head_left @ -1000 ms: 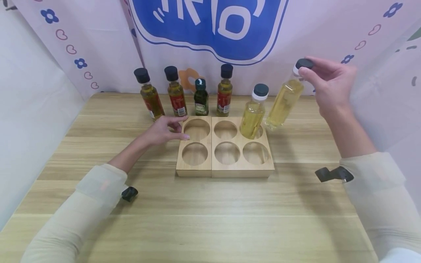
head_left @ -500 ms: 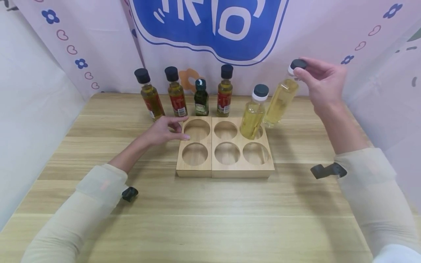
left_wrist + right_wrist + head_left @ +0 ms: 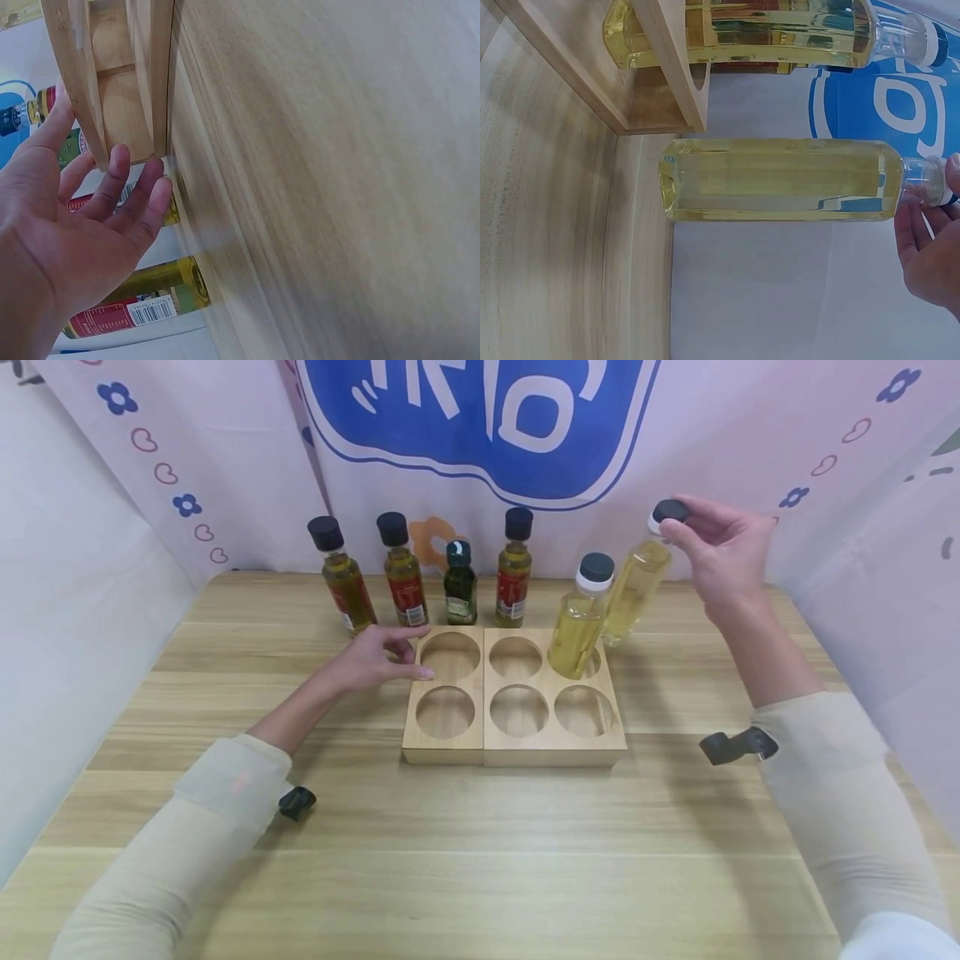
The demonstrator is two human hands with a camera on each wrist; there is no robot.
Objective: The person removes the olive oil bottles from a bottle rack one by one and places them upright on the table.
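Observation:
My right hand point(image 3: 731, 556) pinches the dark cap of a clear bottle of pale yellow oil point(image 3: 633, 581). That bottle hangs slightly tilted beyond the back right corner of a wooden rack point(image 3: 483, 693) with round holes. In the right wrist view, the held bottle point(image 3: 780, 180) is apart from the rack point(image 3: 660, 97). A matching oil bottle point(image 3: 576, 631) stands in the rack's back right hole. At the rack's left end, my left hand point(image 3: 378, 656) touches the edge with thumb and index finger spread. In the left wrist view its other fingers point(image 3: 112, 184) are loosely bent by the rack's end.
Behind the rack stand two red-labelled oil bottles point(image 3: 347, 589) point(image 3: 405, 585), a small dark green bottle point(image 3: 460, 589) and another red-labelled bottle point(image 3: 513, 581). A printed cloth point(image 3: 247, 460) hangs behind the wooden table point(image 3: 450, 860).
My right hand has moved left with the held oil bottle, bringing it closer to the standing oil bottle and partly behind it. The left hand and rack have stayed put.

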